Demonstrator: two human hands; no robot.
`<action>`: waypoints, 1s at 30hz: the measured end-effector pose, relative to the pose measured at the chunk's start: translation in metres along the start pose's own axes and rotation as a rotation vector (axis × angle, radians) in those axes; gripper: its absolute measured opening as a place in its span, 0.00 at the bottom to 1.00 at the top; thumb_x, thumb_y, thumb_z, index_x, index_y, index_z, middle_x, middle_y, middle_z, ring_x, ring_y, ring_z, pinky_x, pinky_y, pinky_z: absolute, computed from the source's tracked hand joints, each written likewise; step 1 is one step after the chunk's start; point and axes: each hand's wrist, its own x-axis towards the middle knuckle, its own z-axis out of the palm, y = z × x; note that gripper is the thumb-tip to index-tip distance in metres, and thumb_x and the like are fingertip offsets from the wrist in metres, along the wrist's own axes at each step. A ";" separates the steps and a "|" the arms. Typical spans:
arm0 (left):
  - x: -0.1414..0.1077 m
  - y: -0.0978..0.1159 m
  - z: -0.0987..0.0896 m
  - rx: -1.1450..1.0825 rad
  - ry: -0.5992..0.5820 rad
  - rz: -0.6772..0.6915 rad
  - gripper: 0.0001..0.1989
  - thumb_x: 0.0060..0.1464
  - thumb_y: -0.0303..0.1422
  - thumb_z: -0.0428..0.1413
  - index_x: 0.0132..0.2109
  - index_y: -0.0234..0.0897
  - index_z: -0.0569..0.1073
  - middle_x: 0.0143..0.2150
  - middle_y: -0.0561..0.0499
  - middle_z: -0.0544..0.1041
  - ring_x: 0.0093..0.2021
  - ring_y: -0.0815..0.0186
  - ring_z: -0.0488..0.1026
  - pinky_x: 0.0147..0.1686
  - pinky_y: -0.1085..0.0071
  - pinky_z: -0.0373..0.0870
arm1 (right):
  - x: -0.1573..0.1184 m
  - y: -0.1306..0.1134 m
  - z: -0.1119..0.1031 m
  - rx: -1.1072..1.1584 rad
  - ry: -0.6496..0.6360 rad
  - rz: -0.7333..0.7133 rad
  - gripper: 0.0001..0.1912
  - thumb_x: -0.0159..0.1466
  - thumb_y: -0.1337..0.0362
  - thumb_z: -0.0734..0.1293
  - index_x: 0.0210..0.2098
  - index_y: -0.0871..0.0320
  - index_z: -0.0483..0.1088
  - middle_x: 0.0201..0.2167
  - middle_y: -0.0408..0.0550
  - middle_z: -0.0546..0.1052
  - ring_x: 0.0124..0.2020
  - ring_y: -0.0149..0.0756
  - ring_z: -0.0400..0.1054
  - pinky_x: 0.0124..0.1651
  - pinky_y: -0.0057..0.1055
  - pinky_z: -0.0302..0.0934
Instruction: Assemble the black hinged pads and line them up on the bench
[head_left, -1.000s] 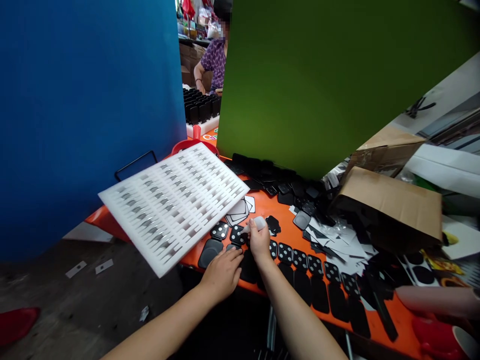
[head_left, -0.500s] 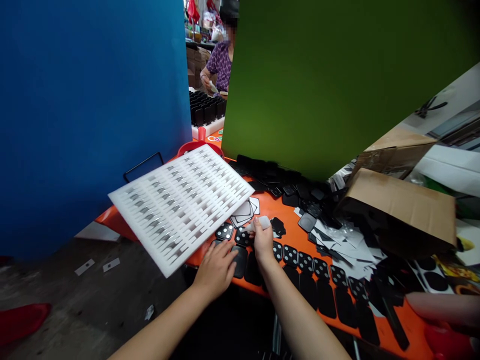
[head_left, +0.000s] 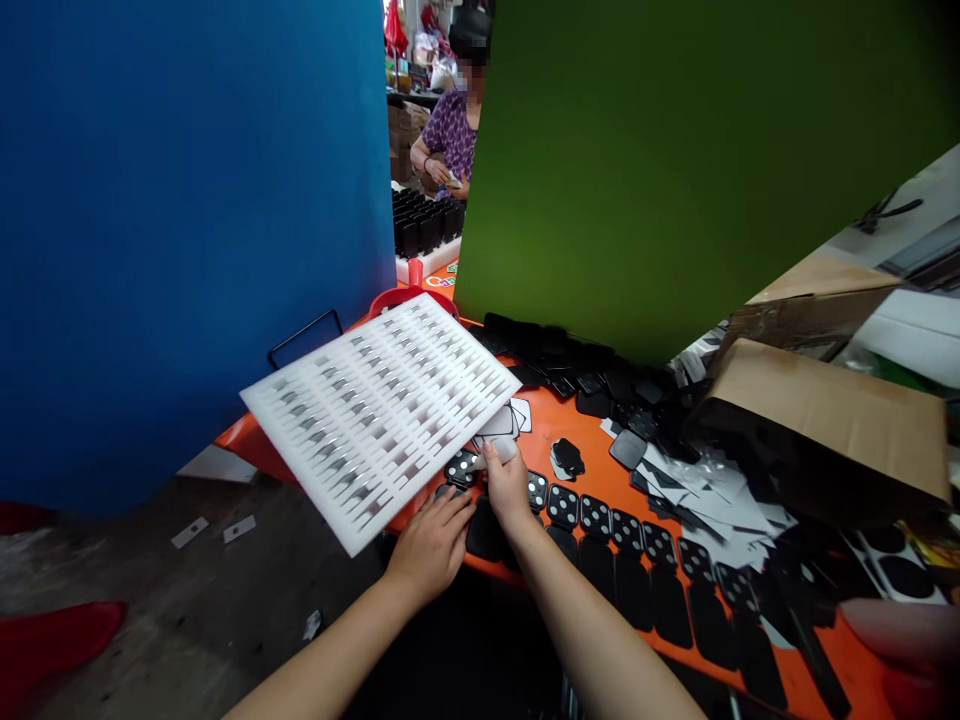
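A small white squeeze bottle (head_left: 501, 447) is gripped in my right hand (head_left: 508, 488), its narrow tip pointing left toward a black rounded piece with pale dots (head_left: 459, 467). Whether the tip touches that piece I cannot tell. My left hand (head_left: 429, 538) lies with fingers stretched out at the table's front edge, over a dark piece mostly covered by the fingers. More dotted black pieces (head_left: 595, 516) run in a row to the right, each joined to or touching a plain black flap (head_left: 634, 590) on its near side.
A white slotted foam tray (head_left: 382, 430) overhangs the orange table (head_left: 551, 418) at the left. Black parts (head_left: 592, 400), white sheets (head_left: 712, 500) and a cardboard box (head_left: 825, 410) crowd the right. Blue (head_left: 187, 200) and green panels (head_left: 637, 170) stand behind; a co-worker (head_left: 450, 135) sits beyond.
My right hand with the bottle has moved left, from the second dotted piece toward the leftmost one. My left hand stays nearly in place. The view has shifted slightly; the co-worker's hands have come together.
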 end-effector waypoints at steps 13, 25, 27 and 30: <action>0.000 -0.002 0.003 0.017 -0.018 -0.020 0.20 0.53 0.28 0.44 0.52 0.42 0.65 0.55 0.53 0.65 0.57 0.59 0.57 0.55 0.57 0.55 | 0.010 0.004 0.001 0.033 -0.002 0.037 0.20 0.54 0.48 0.60 0.31 0.60 0.66 0.20 0.44 0.72 0.18 0.32 0.63 0.22 0.27 0.56; 0.000 -0.003 0.004 -0.017 0.011 -0.005 0.19 0.52 0.26 0.45 0.51 0.41 0.65 0.55 0.52 0.66 0.56 0.58 0.58 0.55 0.56 0.56 | 0.013 0.001 0.016 -0.062 0.009 -0.010 0.18 0.54 0.49 0.60 0.29 0.58 0.65 0.22 0.43 0.72 0.24 0.34 0.65 0.25 0.27 0.57; 0.000 -0.004 0.005 -0.015 0.024 0.006 0.19 0.52 0.26 0.45 0.51 0.40 0.66 0.54 0.51 0.66 0.56 0.58 0.59 0.54 0.56 0.57 | 0.014 0.001 0.014 -0.078 0.008 -0.030 0.17 0.54 0.49 0.60 0.29 0.58 0.66 0.24 0.44 0.73 0.26 0.35 0.66 0.27 0.27 0.57; 0.000 -0.005 0.006 -0.003 0.036 0.018 0.19 0.52 0.27 0.46 0.51 0.40 0.66 0.54 0.51 0.66 0.56 0.58 0.59 0.53 0.55 0.58 | 0.015 -0.001 0.012 -0.037 0.012 -0.015 0.18 0.54 0.49 0.61 0.30 0.58 0.65 0.23 0.43 0.72 0.26 0.34 0.65 0.28 0.27 0.58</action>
